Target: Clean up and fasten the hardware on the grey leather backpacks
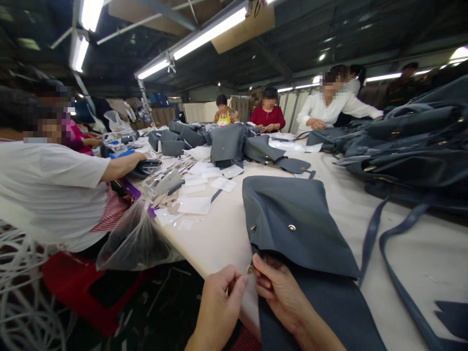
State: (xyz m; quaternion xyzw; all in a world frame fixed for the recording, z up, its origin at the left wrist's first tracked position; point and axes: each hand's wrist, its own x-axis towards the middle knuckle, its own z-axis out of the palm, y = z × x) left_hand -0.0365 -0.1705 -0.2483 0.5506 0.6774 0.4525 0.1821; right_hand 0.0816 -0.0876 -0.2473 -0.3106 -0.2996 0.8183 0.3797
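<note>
The dark blue-grey bag [285,209], smooth and leather-like, lay at a slant on the pale tabletop [215,229], near its edge. Its broad upper section bulged softly over a flatter lower panel [321,307]. One round metal fastener [292,227] showed mid-section, a smaller one [253,227] at the left side. A small brass-coloured fitting [250,269] stood just beside the bag's left edge.

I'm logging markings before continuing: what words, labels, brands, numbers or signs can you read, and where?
No text is readable anywhere.
Nearest dark bag: no lettering visible.
Standing bag behind it: tiny shiny mark, too small to read.
Yellow apron: too blurred to read.
</note>
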